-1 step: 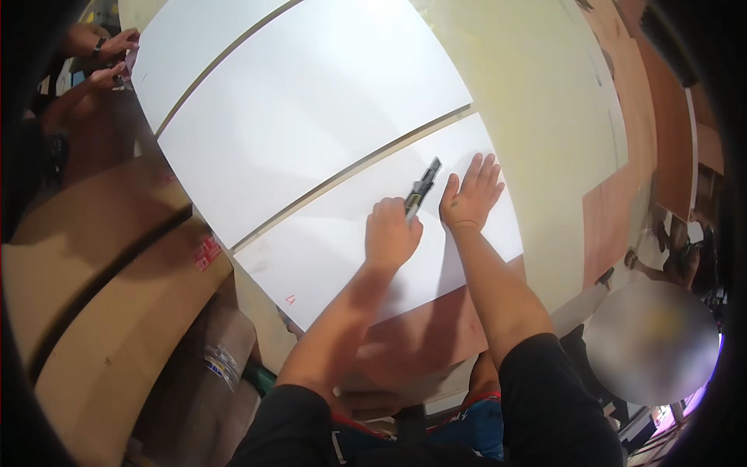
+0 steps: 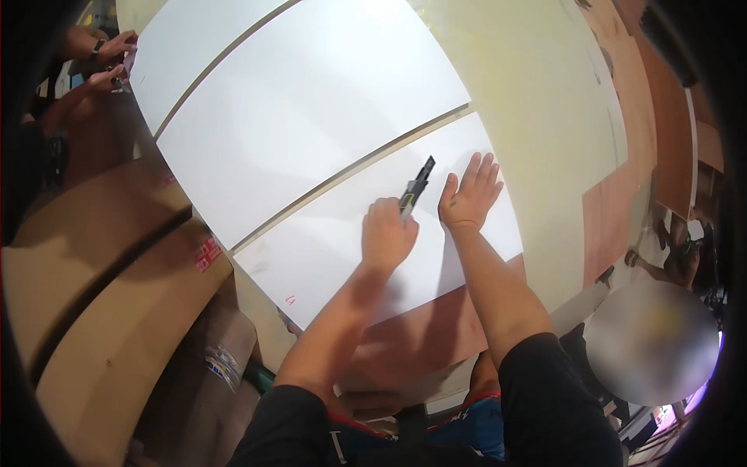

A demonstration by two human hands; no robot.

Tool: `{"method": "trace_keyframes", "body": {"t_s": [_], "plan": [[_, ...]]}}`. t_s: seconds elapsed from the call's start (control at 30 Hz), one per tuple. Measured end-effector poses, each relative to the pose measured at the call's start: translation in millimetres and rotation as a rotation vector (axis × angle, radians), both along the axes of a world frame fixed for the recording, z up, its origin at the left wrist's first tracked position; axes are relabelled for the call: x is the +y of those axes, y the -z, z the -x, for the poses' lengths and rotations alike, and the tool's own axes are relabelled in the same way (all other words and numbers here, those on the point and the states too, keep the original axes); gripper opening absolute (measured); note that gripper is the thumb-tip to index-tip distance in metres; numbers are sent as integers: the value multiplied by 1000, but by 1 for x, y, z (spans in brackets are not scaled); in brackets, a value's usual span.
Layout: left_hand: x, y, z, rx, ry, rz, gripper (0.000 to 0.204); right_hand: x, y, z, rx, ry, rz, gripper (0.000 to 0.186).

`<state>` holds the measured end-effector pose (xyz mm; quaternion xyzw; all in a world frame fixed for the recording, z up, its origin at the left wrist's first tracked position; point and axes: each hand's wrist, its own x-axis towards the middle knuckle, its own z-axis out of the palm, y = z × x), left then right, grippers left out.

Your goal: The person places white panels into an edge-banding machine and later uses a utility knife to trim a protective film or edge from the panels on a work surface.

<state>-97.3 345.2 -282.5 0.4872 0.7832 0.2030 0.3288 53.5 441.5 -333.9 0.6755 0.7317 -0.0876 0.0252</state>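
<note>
The person's left hand [image 2: 387, 240] was closed around the grey-and-black handle of a utility knife [image 2: 412, 196], which slanted up and away to the right over the nearest white panel [image 2: 311, 261]; whether its tip touched the surface could not be told. Just beside it, the right hand [image 2: 469, 198] lay open and palm down on the same panel, fingers spread, near the right edge, gripping nothing. A red mark [image 2: 290, 300] showed at the panel's lower left corner. Beyond a narrow gap lay a larger white panel [image 2: 303, 117], and a reddish-brown board [image 2: 424, 331] showed along the near edge. At the far left, a co-worker's hands [image 2: 117, 48] were close to another white panel [image 2: 191, 50].
</note>
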Motion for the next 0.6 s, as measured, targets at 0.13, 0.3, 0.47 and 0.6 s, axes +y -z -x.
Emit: {"method": "trace_keyframes", "body": {"t_s": [0.13, 0.3, 0.47, 0.6], "plan": [[-10, 2, 23, -52, -168, -18, 33, 0, -3, 1, -2, 5, 23, 72], [-16, 10, 60, 158, -84, -103, 37, 3, -7, 4, -6, 9, 51, 74], [-43, 28, 82, 395, 85, -219, 47, -1, -4, -3, -13, 7, 40, 74], [-54, 34, 88, 485, 62, -291, 53, 6, 2, 3, 3, -32, -12, 74]]}}
